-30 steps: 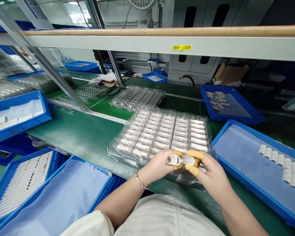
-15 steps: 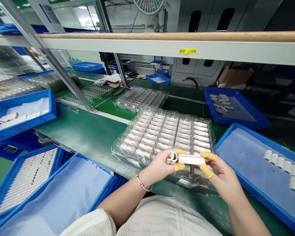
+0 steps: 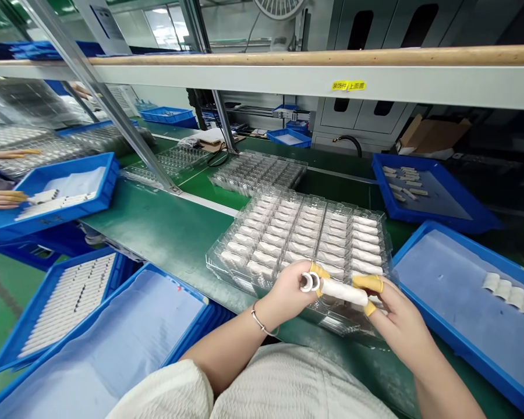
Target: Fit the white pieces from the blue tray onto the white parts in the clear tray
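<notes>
Gripping white curved pieces [image 3: 311, 282] near the clear tray [image 3: 318, 231], left hand [image 3: 297, 285] closed around them; right hand [image 3: 388, 305] pinches a white piece [image 3: 344, 292] above the tray's front edge.

The left hand [image 3: 294, 291] grips white parts [image 3: 310, 282], ends showing; the right hand [image 3: 390, 308] holds a white tube [image 3: 344, 292]. Both are over the clear tray [image 3: 220, 265], filled with white pieces [image 3: 296, 256], on the green worktop [image 3: 157, 233].
</notes>
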A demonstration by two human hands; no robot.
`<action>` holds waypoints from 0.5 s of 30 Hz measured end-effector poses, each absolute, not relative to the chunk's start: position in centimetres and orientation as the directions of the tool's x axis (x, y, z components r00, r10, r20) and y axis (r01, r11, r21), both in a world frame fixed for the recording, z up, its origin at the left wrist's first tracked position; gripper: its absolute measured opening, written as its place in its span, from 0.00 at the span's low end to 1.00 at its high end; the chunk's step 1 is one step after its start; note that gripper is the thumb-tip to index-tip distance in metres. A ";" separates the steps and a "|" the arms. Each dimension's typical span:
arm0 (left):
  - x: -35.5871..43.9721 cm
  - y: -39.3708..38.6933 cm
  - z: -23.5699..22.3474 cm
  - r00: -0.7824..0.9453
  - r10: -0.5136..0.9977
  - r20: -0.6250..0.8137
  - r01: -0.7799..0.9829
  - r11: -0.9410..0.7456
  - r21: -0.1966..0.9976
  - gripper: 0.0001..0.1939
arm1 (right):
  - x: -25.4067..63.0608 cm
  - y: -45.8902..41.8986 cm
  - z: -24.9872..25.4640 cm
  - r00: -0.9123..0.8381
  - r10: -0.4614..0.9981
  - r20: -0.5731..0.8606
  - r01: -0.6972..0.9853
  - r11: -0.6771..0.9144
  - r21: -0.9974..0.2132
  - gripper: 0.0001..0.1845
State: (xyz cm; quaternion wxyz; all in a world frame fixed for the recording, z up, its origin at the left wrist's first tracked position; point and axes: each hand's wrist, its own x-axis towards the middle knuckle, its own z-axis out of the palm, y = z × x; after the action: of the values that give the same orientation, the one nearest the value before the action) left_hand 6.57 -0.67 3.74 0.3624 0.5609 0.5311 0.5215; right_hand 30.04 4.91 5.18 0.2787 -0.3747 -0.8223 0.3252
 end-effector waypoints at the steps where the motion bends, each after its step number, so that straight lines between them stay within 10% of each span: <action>1: 6.6 -0.7 3.7 -0.123 0.975 0.183 0.209 -0.154 0.966 0.05 | 30.1 4.9 5.4 -0.588 0.792 0.164 0.440 0.483 -0.757 0.19; 9: 6.8 -0.4 3.6 -0.126 0.975 0.181 0.197 -0.155 0.968 0.07 | 28.1 5.1 6.7 -0.682 0.730 0.035 0.487 0.489 -0.723 0.13; 15: 5.3 0.3 4.0 -0.346 0.937 0.040 -0.122 -0.087 0.989 0.19 | 27.1 8.1 6.9 -0.632 0.767 0.111 0.672 0.614 -0.414 0.11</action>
State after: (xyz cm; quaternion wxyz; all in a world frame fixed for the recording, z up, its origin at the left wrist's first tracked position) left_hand 5.32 0.29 4.02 0.4218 0.3862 0.5278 0.6280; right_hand 27.14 8.08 6.86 0.1399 -0.4054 -0.8874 0.1692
